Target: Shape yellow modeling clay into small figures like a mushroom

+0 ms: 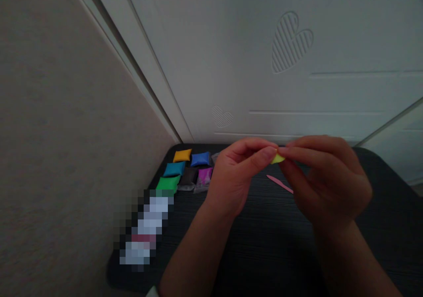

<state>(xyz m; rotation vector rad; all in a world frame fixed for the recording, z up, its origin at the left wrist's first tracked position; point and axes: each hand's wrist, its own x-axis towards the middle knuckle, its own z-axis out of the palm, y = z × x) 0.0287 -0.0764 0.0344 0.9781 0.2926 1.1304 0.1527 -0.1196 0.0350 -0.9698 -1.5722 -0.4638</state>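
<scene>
Both my hands are raised over a dark table [264,244] and pinch the same small yellow-green piece of clay [277,158]. My left hand [236,176] grips it from the left with thumb and forefinger closed. My right hand [325,180] grips it from the right, fingers curled together. Only a sliver of the clay shows between the fingertips. A thin pink tool [279,183] lies on the table just behind and below my hands, partly covered by the right hand.
Several small clay packets lie at the table's back left: orange [182,155], blue [200,158], teal [174,169], green [168,183], dark [189,176], purple [205,175]. A blurred-out patch [143,228] lies at the left edge. A white panelled door [280,68] stands behind, a beige wall [66,134] left.
</scene>
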